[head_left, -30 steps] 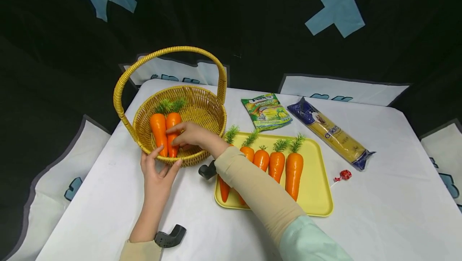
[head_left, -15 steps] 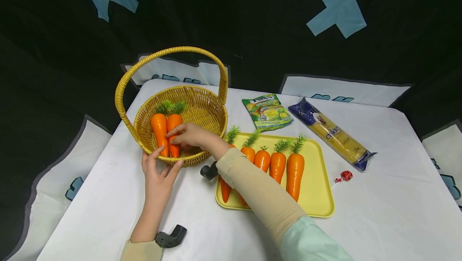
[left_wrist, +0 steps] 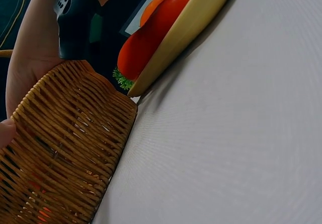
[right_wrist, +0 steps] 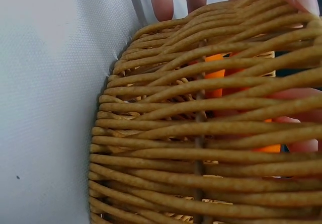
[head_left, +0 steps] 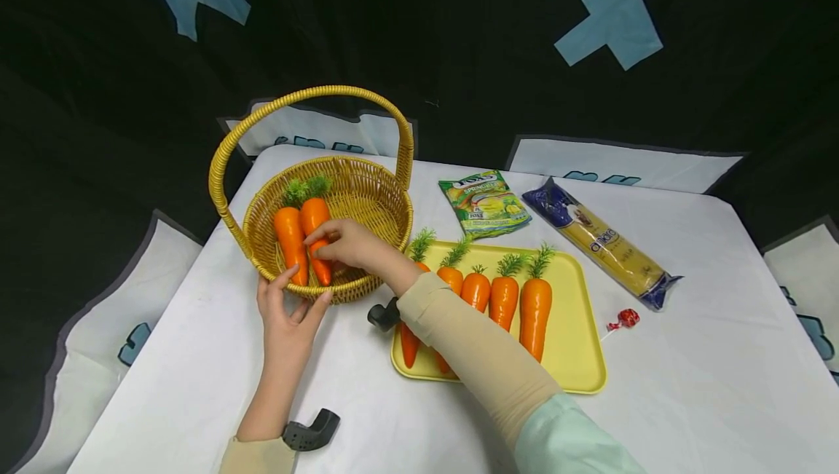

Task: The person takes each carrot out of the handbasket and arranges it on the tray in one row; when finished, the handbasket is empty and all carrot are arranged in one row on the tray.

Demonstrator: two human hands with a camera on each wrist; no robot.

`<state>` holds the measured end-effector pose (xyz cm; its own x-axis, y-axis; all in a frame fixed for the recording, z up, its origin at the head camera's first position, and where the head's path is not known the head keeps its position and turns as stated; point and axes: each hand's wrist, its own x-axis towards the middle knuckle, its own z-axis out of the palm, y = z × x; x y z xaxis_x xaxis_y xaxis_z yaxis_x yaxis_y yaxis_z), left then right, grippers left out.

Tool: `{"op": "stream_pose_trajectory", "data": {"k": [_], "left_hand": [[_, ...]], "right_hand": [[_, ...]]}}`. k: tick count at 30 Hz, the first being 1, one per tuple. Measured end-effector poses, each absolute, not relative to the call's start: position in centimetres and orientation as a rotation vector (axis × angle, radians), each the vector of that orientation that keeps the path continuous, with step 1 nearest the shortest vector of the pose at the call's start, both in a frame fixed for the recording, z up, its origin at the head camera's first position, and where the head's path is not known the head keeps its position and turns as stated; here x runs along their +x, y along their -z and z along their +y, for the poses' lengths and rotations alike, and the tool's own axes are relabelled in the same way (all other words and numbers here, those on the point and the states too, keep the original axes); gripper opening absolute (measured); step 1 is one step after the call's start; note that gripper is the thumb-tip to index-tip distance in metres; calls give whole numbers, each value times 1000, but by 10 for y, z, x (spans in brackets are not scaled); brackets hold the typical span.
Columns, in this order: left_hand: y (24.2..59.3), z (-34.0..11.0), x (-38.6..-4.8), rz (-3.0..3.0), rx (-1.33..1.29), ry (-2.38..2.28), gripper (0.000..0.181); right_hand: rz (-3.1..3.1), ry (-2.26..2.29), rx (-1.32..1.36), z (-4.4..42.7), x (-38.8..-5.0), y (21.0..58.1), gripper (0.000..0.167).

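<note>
A yellow wicker basket (head_left: 383, 190) with a tall arched handle stands at the left of the table. Two orange carrots with green tops lie side by side in it. Reaching inside over the near right rim, my right hand (head_left: 354, 245) pinches the lower part of the right-hand carrot (head_left: 317, 213). The other carrot (head_left: 288, 234) lies to its left, tip toward the near rim. My left hand (head_left: 286, 317) holds that near rim from outside, fingertips at the edge. In the right wrist view, the basket's woven wall (right_wrist: 201, 133) partly hides the carrot and the right fingers.
A yellow tray (head_left: 577, 336) holding several carrots (head_left: 536, 314) stands right of the basket, partly under my right forearm. Behind it lie a green candy bag (head_left: 485, 204) and a pasta packet (head_left: 603, 241). A red-wrapped lollipop (head_left: 627, 317) lies right of the tray.
The right-hand carrot has tilted: its leafy top shifted left and slightly away, its tip swung right. My right hand moved slightly right with it. The left hand and basket stay put.
</note>
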<state>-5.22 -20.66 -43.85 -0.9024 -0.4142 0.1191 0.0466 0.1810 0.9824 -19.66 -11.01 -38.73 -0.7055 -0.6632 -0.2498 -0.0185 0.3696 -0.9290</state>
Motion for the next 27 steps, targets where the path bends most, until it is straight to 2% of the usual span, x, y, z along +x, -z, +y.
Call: {"op": "stream_pose_trajectory", "data": {"k": [10,27], "left_hand": [[443,-205,-52,-2126,351,1780,63],[442,-209,-56,-2126,365,1791,62]], "right_hand": [[2035,1416,-597,-102,-195,385,23],[2028,1618,-742,-54,-189,347,24]]}}
